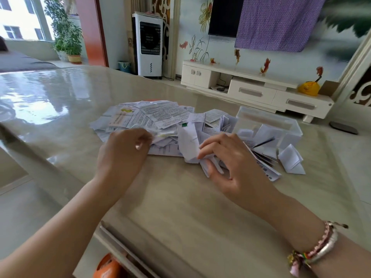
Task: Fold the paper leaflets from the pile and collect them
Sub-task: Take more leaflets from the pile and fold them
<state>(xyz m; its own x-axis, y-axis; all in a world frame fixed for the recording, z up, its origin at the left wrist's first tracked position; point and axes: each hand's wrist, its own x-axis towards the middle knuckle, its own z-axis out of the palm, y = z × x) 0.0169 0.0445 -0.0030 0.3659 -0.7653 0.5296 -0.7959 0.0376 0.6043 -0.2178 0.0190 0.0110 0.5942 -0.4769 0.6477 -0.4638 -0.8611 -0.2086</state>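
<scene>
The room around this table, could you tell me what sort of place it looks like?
Most likely a home living room: a wall-mounted television above a low white TV cabinet, a standing air cooler, and a potted plant by the window.

Hands: two, left hand [122, 151] and right hand [226, 159]
Leaflet pile [144, 117]: one, sheets uncountable
Clear box [269, 123]: one
Bracelets [319, 245]: several
</scene>
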